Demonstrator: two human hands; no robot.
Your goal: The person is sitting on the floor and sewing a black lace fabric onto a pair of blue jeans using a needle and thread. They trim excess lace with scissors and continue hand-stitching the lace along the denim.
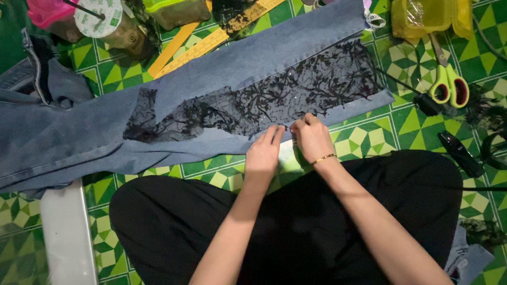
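At the far left, the waist end of a pair of blue denim jeans (58,126) lies bunched on the green patterned floor (369,138), so that only one leg is stretched flat across the middle for working. A white block (66,232) sits below it, beside the person's knee. Above, a yellow ruler (211,39) lies parallel to the leg's upper edge, within reach. A panel of black sequinned lace (253,103) is spread along the leg, smoothed flat from the thigh toward the hem.

The left hand (264,153) rests palm down at the lace's lower edge, fingers bent and pressing the layers together. Just beside it, almost touching, the right hand (311,137), with a thin gold bracelet (323,158) at the wrist, has its fingers curled in a pinch at the same edge; whatever small thing they may hold is too fine to tell.

At the right, green-handled scissors (448,84) lie below a yellow plastic container (430,18), and a black tool (460,153) lies near the knee.
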